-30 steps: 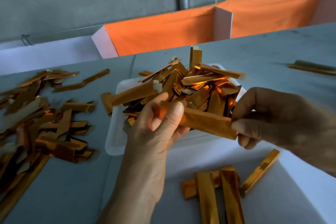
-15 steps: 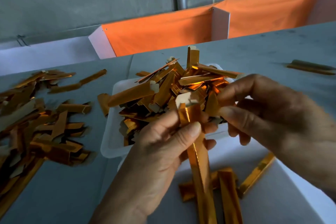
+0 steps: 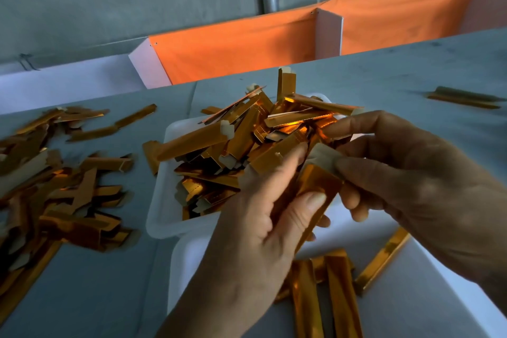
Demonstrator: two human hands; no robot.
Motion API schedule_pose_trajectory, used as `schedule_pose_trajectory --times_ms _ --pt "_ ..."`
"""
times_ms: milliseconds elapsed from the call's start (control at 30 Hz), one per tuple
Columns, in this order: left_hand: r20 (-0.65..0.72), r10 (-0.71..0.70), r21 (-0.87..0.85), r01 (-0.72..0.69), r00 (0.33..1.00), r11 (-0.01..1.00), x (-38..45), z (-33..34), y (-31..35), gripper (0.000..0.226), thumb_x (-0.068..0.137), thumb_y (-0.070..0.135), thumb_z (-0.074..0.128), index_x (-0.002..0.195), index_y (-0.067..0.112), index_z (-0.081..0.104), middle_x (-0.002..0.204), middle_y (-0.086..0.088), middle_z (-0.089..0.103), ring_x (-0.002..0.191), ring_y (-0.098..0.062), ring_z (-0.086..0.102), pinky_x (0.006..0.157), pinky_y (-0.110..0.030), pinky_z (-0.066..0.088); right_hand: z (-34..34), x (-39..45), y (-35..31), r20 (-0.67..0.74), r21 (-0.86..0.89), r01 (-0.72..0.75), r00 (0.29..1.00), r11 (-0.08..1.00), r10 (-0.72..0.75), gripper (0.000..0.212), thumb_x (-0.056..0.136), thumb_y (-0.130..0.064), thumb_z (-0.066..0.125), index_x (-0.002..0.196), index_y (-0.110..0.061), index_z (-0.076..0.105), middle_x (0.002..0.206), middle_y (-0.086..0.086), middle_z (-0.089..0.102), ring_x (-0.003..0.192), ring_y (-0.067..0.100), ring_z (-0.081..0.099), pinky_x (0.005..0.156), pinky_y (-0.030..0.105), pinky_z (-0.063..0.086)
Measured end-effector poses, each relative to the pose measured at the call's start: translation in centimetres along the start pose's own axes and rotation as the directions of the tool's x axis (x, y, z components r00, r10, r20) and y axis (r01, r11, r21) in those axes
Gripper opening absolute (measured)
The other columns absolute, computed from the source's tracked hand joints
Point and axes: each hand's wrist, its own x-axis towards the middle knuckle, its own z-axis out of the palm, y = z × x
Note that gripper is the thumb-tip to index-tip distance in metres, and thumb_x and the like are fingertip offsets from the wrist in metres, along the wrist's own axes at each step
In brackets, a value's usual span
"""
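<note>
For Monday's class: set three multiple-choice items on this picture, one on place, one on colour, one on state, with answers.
1. Where do the folded boxes lie? A in the near tray B on the floor C on the orange cloth
2. The held box is: A green B gold C blue
3. Its flap is: A lying on the table B pinched between fingers C covered with tape
Answers: 1A, a white rim surrounds them; 2B, shiny gold foil; 3B, fingertips close on the pale flap.
</note>
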Motion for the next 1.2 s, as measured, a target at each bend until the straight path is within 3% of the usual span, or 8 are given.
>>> schedule_pose_trajectory --times_ms 167,267,433,500,700,933,1100,1200 --pt "-0.149 0.117 0.262 -0.075 0.982 0.962 0.1 0.6 0.1 0.069 0.076 0.051 0.065 0.139 0.028 0.047 0.119 0.019 0.058 0.115 0.006 0.051 0.085 -0.001 0.040 0.3 -0.1 -0.3 -0.020 0.040 0.035 0.999 0.999 -0.034 0.024 0.072 -0.010 0.076 0.084 -0.023 0.061 0.067 0.002 0.064 0.049 0.021 0.062 0.046 0.021 0.049" --pt "-0.131 0.117 0.294 -0.074 0.984 0.953 -0.1 0.5 0.2 0.062 0.076 0.041 0.066 0.135 0.030 0.051 0.115 0.018 0.061 0.109 0.002 0.056 0.083 -0.005 0.046 0.5 -0.4 -0.3 0.005 -0.244 0.119 0.993 0.963 -0.121 0.023 0.087 -0.008 0.064 0.078 -0.029 0.061 0.064 0.003 0.066 0.049 0.014 0.062 0.050 0.018 0.049" --pt "-0.184 0.155 0.444 -0.059 0.971 0.894 0.0 0.6 0.0 0.059 0.080 0.033 0.070 0.135 0.028 0.051 0.115 0.014 0.061 0.108 -0.003 0.057 0.087 -0.016 0.049 1.0 -0.6 -0.7 -0.001 -0.493 0.097 0.994 0.864 -0.112 0.018 0.070 -0.047 0.058 0.085 -0.039 0.064 0.075 -0.013 0.067 0.053 0.004 0.063 0.055 0.013 0.047" --pt "-0.180 0.179 0.463 -0.077 0.967 0.883 0.0 0.6 -0.1 0.059 0.081 0.031 0.071 0.136 0.027 0.051 0.115 0.013 0.061 0.107 -0.004 0.057 0.088 -0.015 0.047 1.2 -0.6 -0.8 0.031 -0.449 0.113 0.993 0.886 -0.111 0.026 0.064 -0.052 0.059 0.081 -0.034 0.067 0.082 -0.011 0.066 0.057 0.007 0.064 0.054 0.016 0.049" --pt "-0.124 0.137 0.334 -0.088 0.983 0.938 0.0 0.7 0.0 0.055 0.082 0.047 0.055 0.134 0.028 0.052 0.105 0.015 0.060 0.100 -0.001 0.057 0.080 -0.010 0.048 0.6 -0.4 -0.2 0.132 -0.228 0.048 0.991 0.972 -0.018 0.017 0.067 -0.026 0.064 0.081 -0.028 0.072 0.066 -0.005 0.066 0.055 0.003 0.060 0.052 0.014 0.048" --pt "-0.075 0.170 0.350 -0.134 0.983 0.927 0.3 0.7 0.2 0.041 0.094 0.028 0.043 0.132 0.020 0.055 0.091 0.017 0.054 0.077 0.010 0.056 0.065 -0.002 0.041 0.3 -0.2 -0.1 0.100 -0.155 -0.011 0.995 0.988 0.027 0.019 0.063 -0.032 0.063 0.078 -0.027 0.073 0.060 0.002 0.066 0.054 0.011 0.063 0.054 0.019 0.051" --pt "-0.132 0.133 0.234 -0.100 0.982 0.967 0.0 0.3 0.2 0.033 0.094 0.029 0.042 0.115 0.021 0.066 0.087 0.014 0.068 0.088 0.008 0.061 0.069 0.000 0.042 0.1 -0.2 -0.3 0.173 -0.090 -0.022 0.984 0.996 0.038 0.009 0.074 -0.028 0.074 0.083 -0.025 0.075 0.063 0.005 0.067 0.056 0.012 0.065 0.055 0.018 0.052" --pt "-0.186 0.100 0.152 -0.072 0.977 0.986 -0.2 0.1 0.1 0.029 0.093 0.030 0.044 0.105 0.022 0.068 0.076 0.018 0.066 0.080 0.008 0.062 0.065 -0.001 0.042 -0.4 -0.2 -0.4 0.237 -0.032 -0.041 0.970 0.999 0.048 0.019 0.069 -0.021 0.071 0.087 -0.023 0.074 0.070 0.010 0.071 0.063 0.019 0.070 0.058 0.019 0.054"
